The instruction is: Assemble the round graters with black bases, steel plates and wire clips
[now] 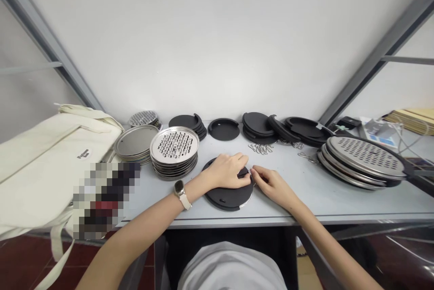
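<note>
A round black plastic disc lies flat at the front of the table, with a strip of silver metal showing along its lower right edge. My left hand lies over it, fingers curled and gripping the upper part, the watch-wearing wrist to the left. At the disc's right rim my right hand pinches a small shiny metal wire piece, mostly hidden by the fingertips. Beyond my hands lies a bundle of bent wire clips. Left of the disc stands a stack of round metal grater plates.
Smooth metal discs are stacked at left beside a cream bag. Along the back lie black round holders, a single black holder and more black holders. At right sits a pile of handled graters.
</note>
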`<state>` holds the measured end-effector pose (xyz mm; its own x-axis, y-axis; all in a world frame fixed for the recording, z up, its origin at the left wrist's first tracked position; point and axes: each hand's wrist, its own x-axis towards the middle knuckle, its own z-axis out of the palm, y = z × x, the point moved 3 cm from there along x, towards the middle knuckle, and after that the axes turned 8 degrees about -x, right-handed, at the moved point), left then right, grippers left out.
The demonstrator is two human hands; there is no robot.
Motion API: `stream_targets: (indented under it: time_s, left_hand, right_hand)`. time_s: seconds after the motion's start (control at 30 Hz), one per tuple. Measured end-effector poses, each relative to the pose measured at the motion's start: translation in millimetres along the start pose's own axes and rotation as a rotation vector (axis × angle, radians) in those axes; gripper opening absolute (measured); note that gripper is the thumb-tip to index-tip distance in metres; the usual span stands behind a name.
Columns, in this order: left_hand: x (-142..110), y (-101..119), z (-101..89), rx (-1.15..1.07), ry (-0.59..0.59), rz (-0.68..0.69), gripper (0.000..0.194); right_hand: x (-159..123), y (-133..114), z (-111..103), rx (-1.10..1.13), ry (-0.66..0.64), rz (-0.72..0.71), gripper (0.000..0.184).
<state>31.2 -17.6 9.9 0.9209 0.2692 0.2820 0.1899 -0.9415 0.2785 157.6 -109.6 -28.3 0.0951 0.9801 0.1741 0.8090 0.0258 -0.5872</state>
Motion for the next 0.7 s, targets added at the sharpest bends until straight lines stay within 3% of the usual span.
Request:
stream_targets:
  time_s: [0.3, 0.7]
  left_hand:
    - [-1.5, 2.2, -1.9, 0.077, -0.078, 0.084, 0.019]
    - [-3.0, 7.2, 2.3, 0.051, -0.058, 0.183, 0.017]
  right_hand:
    - [0.9, 1.6, 0.6, 0.024, 0.010, 0.012, 0.036]
    - [2.4, 1.4, 2.7, 0.061, -0.026, 0.012, 0.038]
